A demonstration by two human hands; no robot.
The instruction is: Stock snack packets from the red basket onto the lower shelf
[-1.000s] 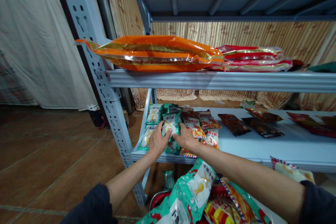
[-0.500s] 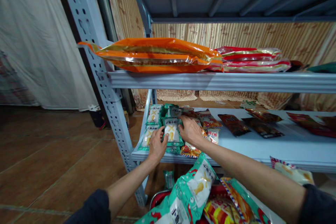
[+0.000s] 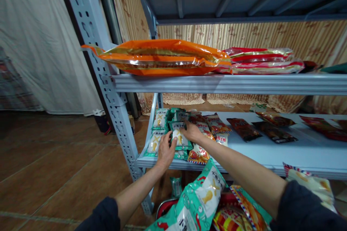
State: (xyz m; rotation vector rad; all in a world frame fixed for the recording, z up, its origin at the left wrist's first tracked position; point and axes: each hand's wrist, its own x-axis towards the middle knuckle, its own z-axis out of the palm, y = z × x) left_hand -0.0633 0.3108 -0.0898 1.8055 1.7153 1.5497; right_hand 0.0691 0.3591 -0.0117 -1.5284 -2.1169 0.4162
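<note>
Both my hands rest on a small green snack packet (image 3: 179, 138) that lies on top of a stack near the left end of the lower shelf (image 3: 273, 151). My left hand (image 3: 165, 148) grips the packet's left side with curled fingers. My right hand (image 3: 192, 131) pinches its far right corner. More green packets (image 3: 155, 141) lie to the left, and red and yellow packets (image 3: 214, 133) lie to the right. Below my arms a red basket (image 3: 165, 206) holds large green snack bags (image 3: 197, 198).
The upper shelf (image 3: 230, 83) carries flat orange bags (image 3: 162, 57) and red bags (image 3: 264, 60). Dark packets (image 3: 244, 128) lie further right on the lower shelf. A perforated grey upright (image 3: 103, 75) stands at the left, above a brown tiled floor (image 3: 54, 158).
The packet has been lowered from an upright hold onto the stack. My right hand has shifted from its right side to its far corner, and the left hand stays on its left side.
</note>
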